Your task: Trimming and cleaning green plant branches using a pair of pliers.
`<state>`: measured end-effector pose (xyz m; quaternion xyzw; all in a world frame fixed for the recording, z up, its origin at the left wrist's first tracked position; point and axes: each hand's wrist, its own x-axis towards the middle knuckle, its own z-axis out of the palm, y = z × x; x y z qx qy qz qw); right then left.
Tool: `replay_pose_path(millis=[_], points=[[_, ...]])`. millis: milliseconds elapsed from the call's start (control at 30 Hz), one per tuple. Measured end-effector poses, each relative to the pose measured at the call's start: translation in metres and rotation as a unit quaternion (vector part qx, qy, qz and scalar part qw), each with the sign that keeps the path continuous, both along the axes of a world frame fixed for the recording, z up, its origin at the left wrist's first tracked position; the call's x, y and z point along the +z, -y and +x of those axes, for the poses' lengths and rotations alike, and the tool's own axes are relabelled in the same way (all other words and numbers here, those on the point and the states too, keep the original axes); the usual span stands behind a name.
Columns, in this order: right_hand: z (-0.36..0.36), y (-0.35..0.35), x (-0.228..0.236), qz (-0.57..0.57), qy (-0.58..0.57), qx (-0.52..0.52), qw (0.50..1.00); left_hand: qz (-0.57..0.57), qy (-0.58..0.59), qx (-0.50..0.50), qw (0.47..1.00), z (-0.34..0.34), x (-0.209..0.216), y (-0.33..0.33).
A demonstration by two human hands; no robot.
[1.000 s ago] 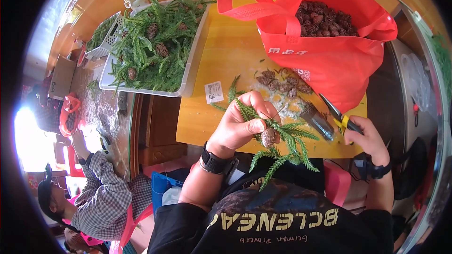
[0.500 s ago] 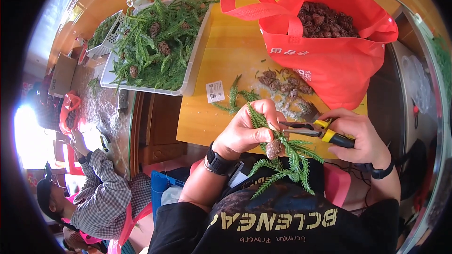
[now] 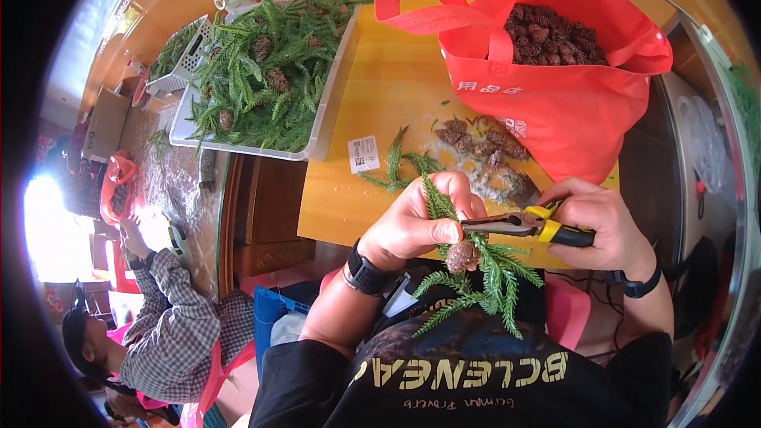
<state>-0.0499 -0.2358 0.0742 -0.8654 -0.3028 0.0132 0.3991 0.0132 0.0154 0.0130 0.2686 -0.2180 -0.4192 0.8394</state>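
Between the thumb and fingers of my left hand (image 3: 424,218) is a green artificial pine branch (image 3: 495,273), its sprigs hanging toward my shirt. A brown pine cone (image 3: 462,256) sits on the branch just below my fingertips. My right hand (image 3: 598,218) is wrapped round the yellow-and-black handles of a pair of pliers (image 3: 567,234). The pliers' jaws reach left across the branch to my left fingertips, just above the cone. What lies between the jaws is too small to make out.
On the yellow table (image 3: 380,103) lie loose pine cones (image 3: 476,141), a cut sprig (image 3: 396,162) and a white label (image 3: 364,154). A white tub (image 3: 321,139) of branches stands at the far left, a red bag (image 3: 547,103) of cones at the far right. Another person (image 3: 170,325) sits at left.
The pliers' jaws have moved left and closer together, now at my left fingertips. The branch has swung slightly downward, while my left hand has barely moved.
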Motion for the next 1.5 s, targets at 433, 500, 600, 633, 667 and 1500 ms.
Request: replay_pose_path(millis=[433, 500, 600, 633, 667, 1500], points=[[-0.007, -0.004, 0.007, -0.016, 0.013, -0.074, 0.997, 0.085, 0.114, 0.113, 0.983, 0.006, 0.01, -0.004], [-0.008, -0.004, 0.01, -0.019, 0.001, -0.097, 0.995, 0.105, 0.138, 0.129, 0.976, 0.005, 0.016, -0.006], [-0.008, -0.003, 0.013, -0.028, -0.009, -0.107, 0.994, 0.142, 0.192, 0.178, 0.955, 0.004, 0.018, -0.005], [-0.007, -0.003, 0.014, -0.036, -0.005, -0.114, 0.993, 0.186, 0.258, 0.22, 0.922, 0.003, 0.024, -0.005], [-0.007, -0.004, 0.014, -0.044, -0.001, -0.122, 0.992, 0.229, 0.32, 0.26, 0.882, 0.002, 0.028, -0.005], [-0.03, 0.017, -0.081, -0.128, -0.037, -0.296, 0.946, 0.134, 0.168, 0.195, 0.957, 0.008, 0.012, -0.017]])
